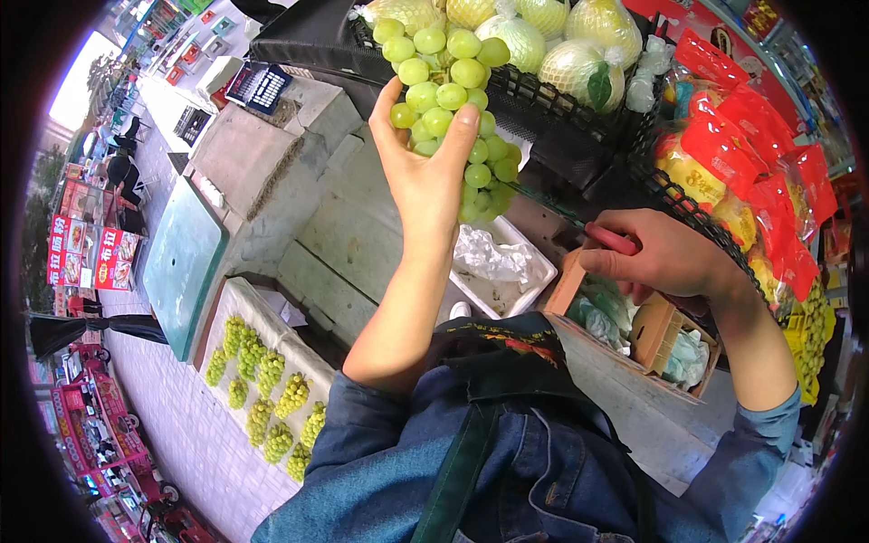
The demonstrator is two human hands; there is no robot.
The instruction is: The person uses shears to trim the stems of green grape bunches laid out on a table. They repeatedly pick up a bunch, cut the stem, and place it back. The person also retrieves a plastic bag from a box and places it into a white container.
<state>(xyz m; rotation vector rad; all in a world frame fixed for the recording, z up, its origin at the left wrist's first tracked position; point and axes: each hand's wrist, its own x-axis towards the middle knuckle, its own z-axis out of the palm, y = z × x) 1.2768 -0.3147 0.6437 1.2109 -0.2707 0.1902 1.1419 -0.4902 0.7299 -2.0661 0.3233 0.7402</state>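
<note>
A large bunch of green grapes (451, 96) is held up in my left hand (431, 159), with the thumb across its front. My right hand (662, 261) is closed around a red-handled cutting tool (611, 239), apparently scissors or snips. Its thin dark end points left towards the lower grapes; whether it touches them I cannot tell. Below the bunch, a white foam box (502, 302) holds crumpled clear plastic (495, 254). Under my right hand stands a cardboard box (570, 285) with pale green wrapping in it.
Net-wrapped pomelos (587, 71) fill a black crate beyond the grapes. Red and yellow packets (753, 136) are heaped at right. To the left are a pale cloth-covered stand (234, 302) bearing several grape bunches (271, 373), a teal board (183, 265) and concrete blocks (237, 159).
</note>
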